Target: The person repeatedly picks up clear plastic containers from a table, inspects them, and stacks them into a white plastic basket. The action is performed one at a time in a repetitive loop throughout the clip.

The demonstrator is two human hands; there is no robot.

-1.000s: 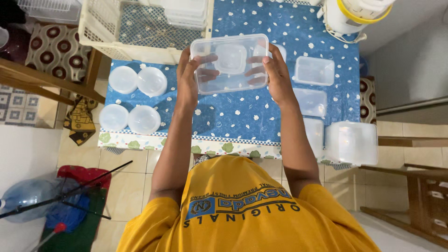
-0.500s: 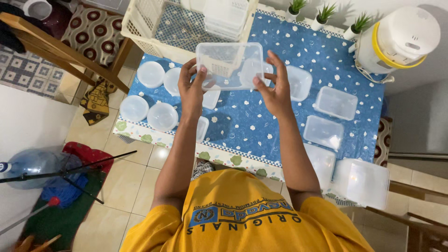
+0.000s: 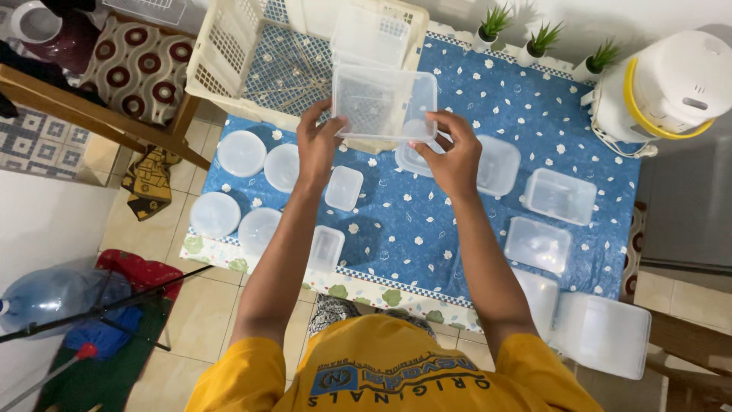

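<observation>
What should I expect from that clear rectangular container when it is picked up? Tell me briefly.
The clear rectangular container looks empty and thin-walled, so it is probably light. Left hand and right hand pinch its edges with fingertips, which suggests that it is fairly stiff. Its smooth plastic may be slippery. With flat sides, it is unlikely to roll.

Floor: beige tiles (image 3: 114,229), with a patterned grey-and-white section (image 3: 30,137) at the far left. Tabletop (image 3: 427,229) covered in blue cloth with white flowers and a green-leaf border. A wooden chair with circle-patterned cushion (image 3: 133,69) stands off the left far corner. White wall (image 3: 610,15) behind the far edge. Lighting even, indoor.
</observation>
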